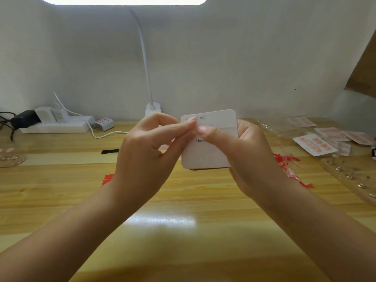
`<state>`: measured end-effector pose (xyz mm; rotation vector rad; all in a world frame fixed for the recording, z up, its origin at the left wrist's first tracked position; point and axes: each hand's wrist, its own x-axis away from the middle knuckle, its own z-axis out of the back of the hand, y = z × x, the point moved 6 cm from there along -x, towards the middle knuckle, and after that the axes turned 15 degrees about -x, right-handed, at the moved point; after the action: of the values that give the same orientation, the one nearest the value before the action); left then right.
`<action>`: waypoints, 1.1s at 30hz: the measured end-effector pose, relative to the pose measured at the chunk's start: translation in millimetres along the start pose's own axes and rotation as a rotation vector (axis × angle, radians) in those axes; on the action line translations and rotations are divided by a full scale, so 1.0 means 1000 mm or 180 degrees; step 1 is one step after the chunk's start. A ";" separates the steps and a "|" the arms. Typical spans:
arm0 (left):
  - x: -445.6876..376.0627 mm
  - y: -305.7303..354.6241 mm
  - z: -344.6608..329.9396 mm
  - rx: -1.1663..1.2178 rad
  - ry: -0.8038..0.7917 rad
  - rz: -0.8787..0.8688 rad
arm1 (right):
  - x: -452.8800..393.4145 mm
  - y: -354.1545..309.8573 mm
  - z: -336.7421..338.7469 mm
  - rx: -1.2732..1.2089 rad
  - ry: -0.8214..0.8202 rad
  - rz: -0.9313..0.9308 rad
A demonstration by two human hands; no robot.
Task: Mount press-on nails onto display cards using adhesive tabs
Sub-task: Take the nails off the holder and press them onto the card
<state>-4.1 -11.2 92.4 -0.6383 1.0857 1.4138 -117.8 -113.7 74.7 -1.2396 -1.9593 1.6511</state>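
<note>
Two hands met at one white card [209, 153], which was held upright above the middle of the counter [183, 200]. The right hand [248, 147] gripped the card from behind with its thumb laid across the front face. The left hand [148, 143] had its fingers [183, 127] curled in a pinch near the card's top-left area, right against the right thumb. Whether an adhesive tab sat in that pinch I could not tell; nothing that small showed.

To my mind the step was seating or peeling a tab on the card face. To do it well I would have kept the card steady with the right hand, pressed flat with the fingertip and not the nail, and kept the tab square to the printed marks, since a tab stuck askew would likely lift badly.

Room was fair. The counter directly under the hands looked bare, so the card could be lowered there. To the right lay finished cards [314, 144] in clear film, red strips [289, 159] just beside the right wrist, and a clear tray [350, 176] further out. Left and back were a power strip [57, 124], a lamp base [153, 108] and its cable. More red strips [107, 179] lay under the left wrist, which a careless sweep might have scattered.
</note>
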 end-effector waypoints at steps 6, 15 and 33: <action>0.000 -0.002 -0.009 0.0547 -0.0517 0.0255 | -0.003 0.008 0.007 -0.0249 0.0045 -0.0259; 0.000 -0.001 -0.004 -0.0094 -0.0321 0.0169 | -0.006 0.009 0.010 -0.0119 0.0000 -0.0207; 0.003 0.001 0.001 -0.0509 0.0056 -0.0033 | -0.002 0.006 0.001 -0.0083 0.0092 -0.0065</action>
<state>-5.4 -8.5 90.4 -0.7710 0.9882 1.4986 -114.9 -116.2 69.0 -1.2418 -1.9757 1.5941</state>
